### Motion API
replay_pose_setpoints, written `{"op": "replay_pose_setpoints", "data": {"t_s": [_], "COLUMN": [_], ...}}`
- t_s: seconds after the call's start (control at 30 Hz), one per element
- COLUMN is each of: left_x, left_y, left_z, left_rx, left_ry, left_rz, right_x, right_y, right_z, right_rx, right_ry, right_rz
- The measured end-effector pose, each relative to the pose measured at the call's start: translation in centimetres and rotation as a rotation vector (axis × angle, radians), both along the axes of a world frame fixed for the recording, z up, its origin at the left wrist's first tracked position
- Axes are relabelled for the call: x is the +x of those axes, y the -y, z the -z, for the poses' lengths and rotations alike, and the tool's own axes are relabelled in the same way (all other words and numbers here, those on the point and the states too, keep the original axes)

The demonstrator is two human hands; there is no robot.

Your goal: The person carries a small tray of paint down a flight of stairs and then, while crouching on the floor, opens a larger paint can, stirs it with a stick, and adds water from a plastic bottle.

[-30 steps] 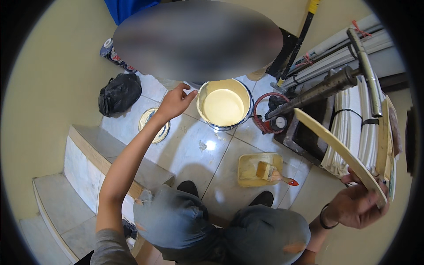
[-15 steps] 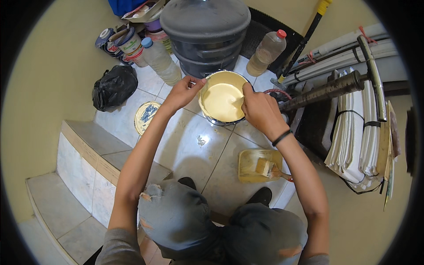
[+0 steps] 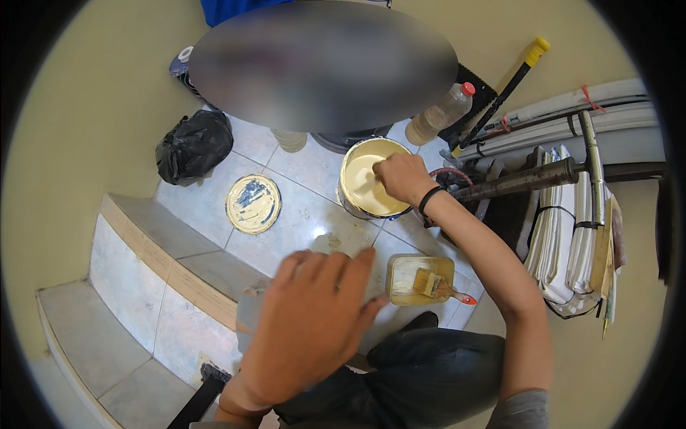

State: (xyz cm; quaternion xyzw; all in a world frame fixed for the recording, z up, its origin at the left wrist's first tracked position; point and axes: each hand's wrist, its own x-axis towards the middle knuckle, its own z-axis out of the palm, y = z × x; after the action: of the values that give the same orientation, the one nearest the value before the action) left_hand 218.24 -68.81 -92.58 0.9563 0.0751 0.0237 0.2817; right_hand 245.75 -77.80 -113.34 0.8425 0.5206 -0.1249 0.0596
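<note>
My right hand (image 3: 400,177) is closed on a pale wooden stick that dips into cream paint in a round can (image 3: 345,187); much of the stick is hidden. My left hand (image 3: 311,322), large and slightly smeared low in the picture near the camera, has its fingers apart and holds nothing. A paint-smeared lid (image 3: 253,204) lies on the tiles left of the can. Beside my right forearm, a shallow yellowed tray (image 3: 399,270) has a wide brush (image 3: 457,294) resting in it.
Tiled steps (image 3: 171,254) curve along the left, below a black plastic bag (image 3: 193,146). A plastic bottle (image 3: 436,116) stands behind the can. Paper bundles (image 3: 554,243), metal pipes (image 3: 522,176), long rods and a yellow-gripped pole (image 3: 514,82) crowd the right. A blurred oval covers the back.
A second ago my right hand held the stick up at the lower right; it moved into the can. My left hand left the can's side and came down toward me, opening.
</note>
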Motion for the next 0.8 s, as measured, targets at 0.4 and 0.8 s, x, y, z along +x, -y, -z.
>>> {"op": "replay_pose_setpoints", "data": {"t_s": [0.4, 0.8], "left_x": [-3.4, -2.6], "left_y": [-0.1, -5.3], "left_z": [1.5, 3.6], "left_rx": [0.014, -0.453], "left_ry": [-0.102, 0.126], "left_rz": [0.118, -0.458], "right_x": [-1.0, 0.3], "right_y": [2.9, 0.7], "right_z": [1.5, 0.9], "right_rx": [-0.002, -0.079], "right_ry": [0.03, 0.133], "right_rz": [0.035, 0.01]}}
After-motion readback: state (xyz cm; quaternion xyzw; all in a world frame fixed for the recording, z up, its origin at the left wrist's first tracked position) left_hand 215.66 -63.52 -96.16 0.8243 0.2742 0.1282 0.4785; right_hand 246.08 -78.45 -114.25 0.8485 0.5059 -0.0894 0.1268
